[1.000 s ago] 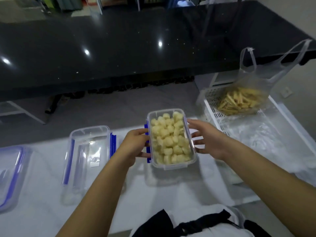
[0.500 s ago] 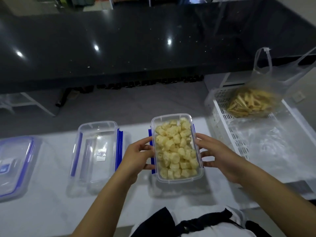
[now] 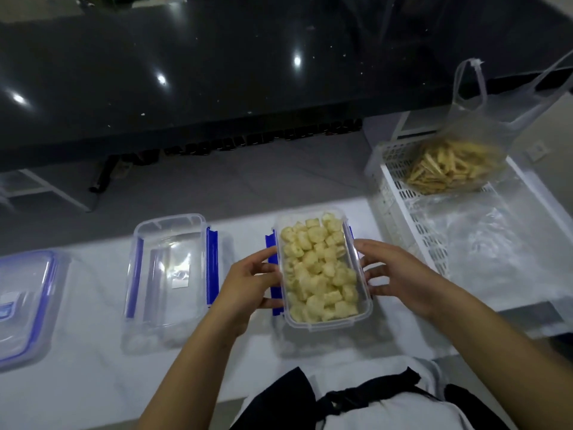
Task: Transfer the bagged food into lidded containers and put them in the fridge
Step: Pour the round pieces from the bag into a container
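Nearest the camera, the person's white top with dark straps (image 3: 369, 398) fills the lower edge. Two bare forearms reach forward over a white countertop (image 3: 93, 383). The left hand (image 3: 248, 283) has its fingers curled against the left long side of a clear rectangular container (image 3: 322, 268), over the blue clip there; the right hand (image 3: 393, 274) holds the opposite long side with spread, bent fingers. The container sits between the hands, filled with pale yellow puffed snack pieces (image 3: 319, 271), its lid apparently on. To its left, apart from it, stands an empty clear container with blue clips (image 3: 173, 268); further left, at the frame edge, lies a blue-rimmed lid or container (image 3: 24, 302). To the right, a white perforated basket (image 3: 412, 231) holds crumpled clear plastic (image 3: 483, 243) and, at its far end, a translucent handled bag of yellow stick snacks (image 3: 455, 169). Beyond lies a glossy black counter (image 3: 217, 72).
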Available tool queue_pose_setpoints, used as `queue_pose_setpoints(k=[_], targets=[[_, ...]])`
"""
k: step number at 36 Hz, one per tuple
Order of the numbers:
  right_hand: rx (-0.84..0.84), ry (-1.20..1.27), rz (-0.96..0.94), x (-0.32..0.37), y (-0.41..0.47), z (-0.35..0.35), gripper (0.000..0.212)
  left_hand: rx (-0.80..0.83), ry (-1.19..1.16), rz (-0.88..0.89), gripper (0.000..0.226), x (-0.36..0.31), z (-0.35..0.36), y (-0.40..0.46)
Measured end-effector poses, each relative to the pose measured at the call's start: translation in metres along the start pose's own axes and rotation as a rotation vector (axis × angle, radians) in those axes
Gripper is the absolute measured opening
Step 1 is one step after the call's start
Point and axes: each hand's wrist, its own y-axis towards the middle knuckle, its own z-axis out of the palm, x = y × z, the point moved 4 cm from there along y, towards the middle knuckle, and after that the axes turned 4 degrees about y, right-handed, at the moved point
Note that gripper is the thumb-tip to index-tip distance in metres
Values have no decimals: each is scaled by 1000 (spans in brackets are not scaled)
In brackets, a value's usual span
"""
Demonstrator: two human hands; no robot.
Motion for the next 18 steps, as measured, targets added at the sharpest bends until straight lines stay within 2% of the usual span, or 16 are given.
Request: queue_pose_setpoints(k=[11, 18], targets=[[-101, -27, -71, 15, 6, -11, 30, -38, -56, 39, 50, -2, 21, 14], [-127, -72, -29, 13, 13, -8, 30, -50, -33, 21, 48, 0, 23, 17]])
